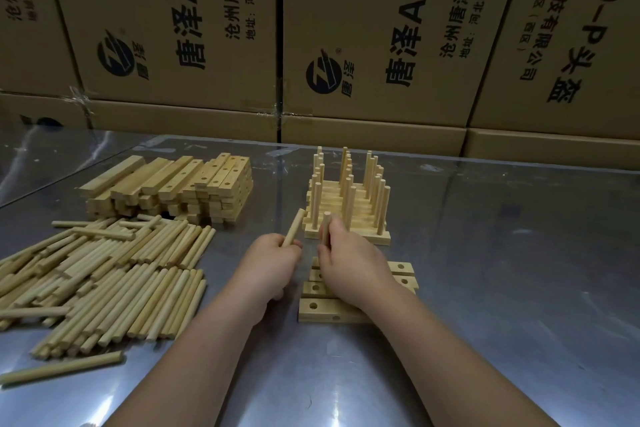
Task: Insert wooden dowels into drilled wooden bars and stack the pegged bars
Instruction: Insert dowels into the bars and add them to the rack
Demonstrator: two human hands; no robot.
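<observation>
Head view: left hand [273,262] pinches a spare dowel [293,227]; right hand [349,263] grips a second dowel [326,225] upright above the drilled bars [322,310], near the pegged stack [346,215]; probably best held plumb over a hole, then pressed straight down.

A shiny metal table [519,253] spreads across the view, its scuffed top throwing back pale patches of light. Behind it stands a wall of stacked brown cardboard boxes [363,28], printed with dark lettering and round logos [322,75], with clear tape [78,97] on some seams.
</observation>
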